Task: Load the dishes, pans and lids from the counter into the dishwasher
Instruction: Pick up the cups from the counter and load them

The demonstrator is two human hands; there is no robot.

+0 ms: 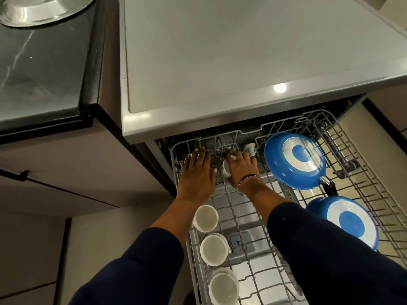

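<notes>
The dishwasher's lower rack (pixel 370 190) is pulled out below the grey top. My left hand (pixel 197 172) lies with straight fingers on a mostly hidden white dish at the rack's back left corner. Beside it, my right hand (pixel 241 167) curls over a small white bowl (pixel 225 171) and holds it among the back tines. Three white bowls (pixel 206 217) (pixel 214 249) (pixel 223 287) sit upside down in a row along the left side. Two blue pans (pixel 295 160) (pixel 352 221) stand tilted on the right, bottoms facing up.
A steel dish (pixel 44 9) rests on the dark marble counter (pixel 39 69) at the upper left. The dishwasher's grey top (pixel 242 51) overhangs the back of the rack. A white plastic fitting (pixel 251 148) stands behind my right hand. Bare tines run along the rack's middle.
</notes>
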